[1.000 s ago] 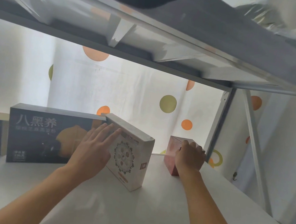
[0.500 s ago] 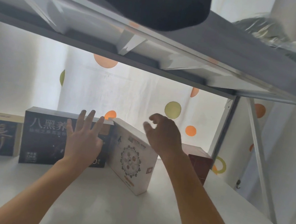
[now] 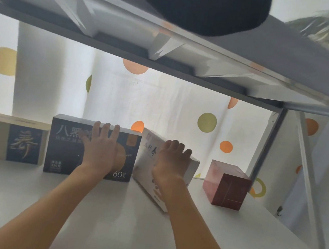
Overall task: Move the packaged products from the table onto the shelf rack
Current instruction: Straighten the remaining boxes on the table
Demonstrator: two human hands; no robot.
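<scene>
On the white shelf [image 3: 104,221], the tilted white box [image 3: 192,169] is gripped over its top edge by the right hand [image 3: 170,162], while the left hand [image 3: 101,151] presses flat, fingers straight, on the upright dark box [image 3: 66,149], with a red box [image 3: 228,187] near.

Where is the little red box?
The red box stands on the white shelf at the right, apart from the tilted white box and near the rack's post.

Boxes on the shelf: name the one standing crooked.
The white box under the right hand; it leans askew, while the others stand square.
</scene>
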